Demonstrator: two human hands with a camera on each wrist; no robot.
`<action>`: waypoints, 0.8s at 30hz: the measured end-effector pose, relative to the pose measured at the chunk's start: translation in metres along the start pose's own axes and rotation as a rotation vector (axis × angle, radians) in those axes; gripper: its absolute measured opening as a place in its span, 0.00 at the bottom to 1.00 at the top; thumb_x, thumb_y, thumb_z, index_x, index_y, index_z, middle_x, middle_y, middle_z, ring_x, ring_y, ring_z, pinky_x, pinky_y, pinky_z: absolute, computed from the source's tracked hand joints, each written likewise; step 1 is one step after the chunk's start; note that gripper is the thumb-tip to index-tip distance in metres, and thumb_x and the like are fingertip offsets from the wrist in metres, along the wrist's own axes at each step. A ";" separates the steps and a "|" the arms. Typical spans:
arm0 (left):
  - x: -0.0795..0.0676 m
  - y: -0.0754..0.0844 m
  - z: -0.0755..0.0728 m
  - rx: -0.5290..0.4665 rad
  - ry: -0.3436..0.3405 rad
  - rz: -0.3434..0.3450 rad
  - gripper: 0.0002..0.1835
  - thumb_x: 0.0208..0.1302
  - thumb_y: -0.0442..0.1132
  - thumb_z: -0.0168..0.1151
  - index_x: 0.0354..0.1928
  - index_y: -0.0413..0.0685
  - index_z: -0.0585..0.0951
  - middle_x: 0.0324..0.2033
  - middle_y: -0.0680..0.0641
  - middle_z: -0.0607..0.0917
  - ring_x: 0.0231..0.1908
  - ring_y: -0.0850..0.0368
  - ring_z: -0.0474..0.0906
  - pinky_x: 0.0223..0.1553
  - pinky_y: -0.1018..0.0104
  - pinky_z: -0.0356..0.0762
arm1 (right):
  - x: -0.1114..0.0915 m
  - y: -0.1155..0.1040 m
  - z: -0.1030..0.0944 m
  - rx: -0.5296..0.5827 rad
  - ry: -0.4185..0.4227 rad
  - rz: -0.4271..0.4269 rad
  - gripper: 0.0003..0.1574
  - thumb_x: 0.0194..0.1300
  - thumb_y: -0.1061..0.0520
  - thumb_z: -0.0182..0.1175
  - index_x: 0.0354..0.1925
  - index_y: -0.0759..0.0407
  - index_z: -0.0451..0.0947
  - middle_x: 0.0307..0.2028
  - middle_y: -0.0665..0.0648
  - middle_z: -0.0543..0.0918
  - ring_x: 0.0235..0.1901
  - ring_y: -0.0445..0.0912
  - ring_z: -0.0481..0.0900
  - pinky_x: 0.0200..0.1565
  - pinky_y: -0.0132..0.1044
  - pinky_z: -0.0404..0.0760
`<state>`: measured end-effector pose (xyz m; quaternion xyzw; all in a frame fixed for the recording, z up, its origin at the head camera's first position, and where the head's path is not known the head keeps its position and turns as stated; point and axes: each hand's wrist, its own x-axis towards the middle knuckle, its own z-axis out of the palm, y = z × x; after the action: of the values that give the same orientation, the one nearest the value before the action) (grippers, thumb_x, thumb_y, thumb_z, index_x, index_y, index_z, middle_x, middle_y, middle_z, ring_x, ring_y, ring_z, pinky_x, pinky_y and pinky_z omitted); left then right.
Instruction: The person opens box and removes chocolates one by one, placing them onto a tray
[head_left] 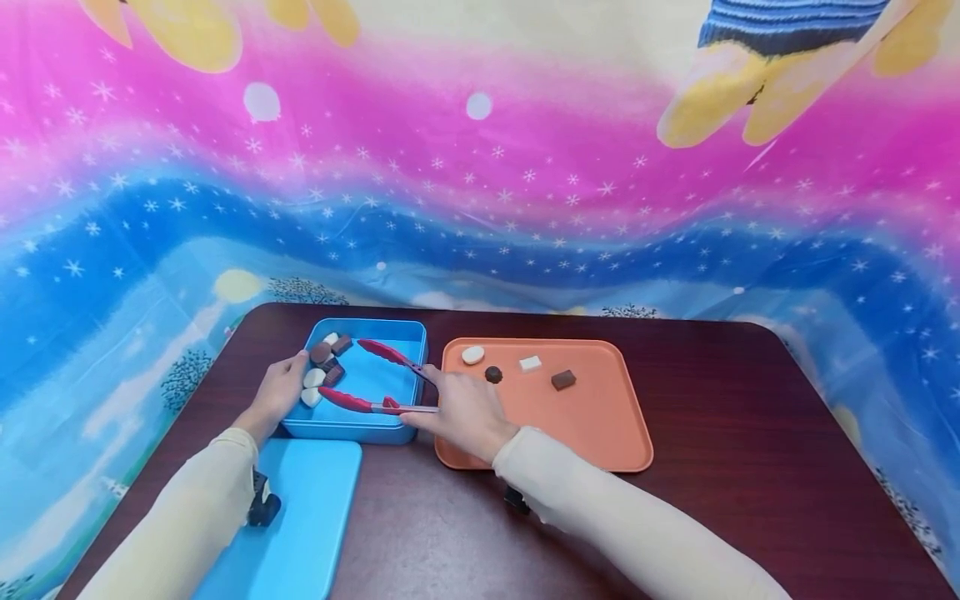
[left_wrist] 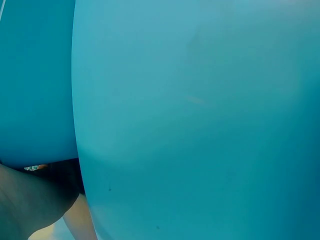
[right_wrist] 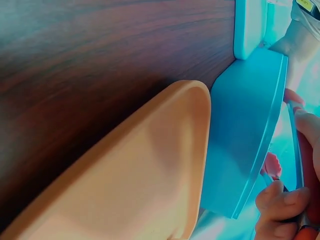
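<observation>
My right hand (head_left: 471, 410) grips a pair of tongs (head_left: 350, 402) with red scalloped tips. Its arms are spread apart over a light blue box (head_left: 341, 428), with nothing between the tips. Several chocolate pieces (head_left: 321, 353), some brown and some white, lie bunched along the box's left side. At that side my left hand (head_left: 276, 393) holds the box by its wall, fingertips right at the rim. The right wrist view shows the right hand's fingers (right_wrist: 282, 202) curled round the tongs, above the box's side.
Right of the box lies an orange tray (head_left: 573, 433) with a white oval piece (head_left: 472, 356), a dark round piece (head_left: 492, 374), a white block (head_left: 530, 363) and a brown block (head_left: 563, 380). A blue lid (head_left: 300, 517) lies in front, under my left forearm. Patterned cloth (head_left: 465, 167) hangs behind the table.
</observation>
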<state>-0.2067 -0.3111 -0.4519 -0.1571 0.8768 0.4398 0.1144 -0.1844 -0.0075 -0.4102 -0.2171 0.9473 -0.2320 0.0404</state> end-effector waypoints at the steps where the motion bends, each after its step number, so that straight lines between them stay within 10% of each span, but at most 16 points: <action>1: 0.000 0.000 0.000 -0.001 0.000 0.002 0.43 0.79 0.64 0.21 0.79 0.37 0.46 0.78 0.28 0.50 0.77 0.27 0.46 0.74 0.29 0.49 | 0.002 -0.001 0.000 -0.012 -0.002 -0.001 0.49 0.58 0.27 0.67 0.71 0.45 0.71 0.13 0.47 0.67 0.11 0.43 0.64 0.13 0.31 0.57; 24: 0.002 0.001 0.000 0.015 0.016 0.013 0.42 0.80 0.63 0.21 0.79 0.34 0.47 0.77 0.27 0.51 0.77 0.27 0.46 0.75 0.31 0.49 | 0.027 -0.027 0.021 -0.200 -0.083 0.016 0.40 0.64 0.30 0.64 0.69 0.43 0.74 0.24 0.48 0.81 0.23 0.41 0.74 0.19 0.31 0.71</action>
<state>-0.2090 -0.3115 -0.4518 -0.1540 0.8820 0.4326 0.1059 -0.1942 -0.0497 -0.4162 -0.2220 0.9649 -0.1269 0.0594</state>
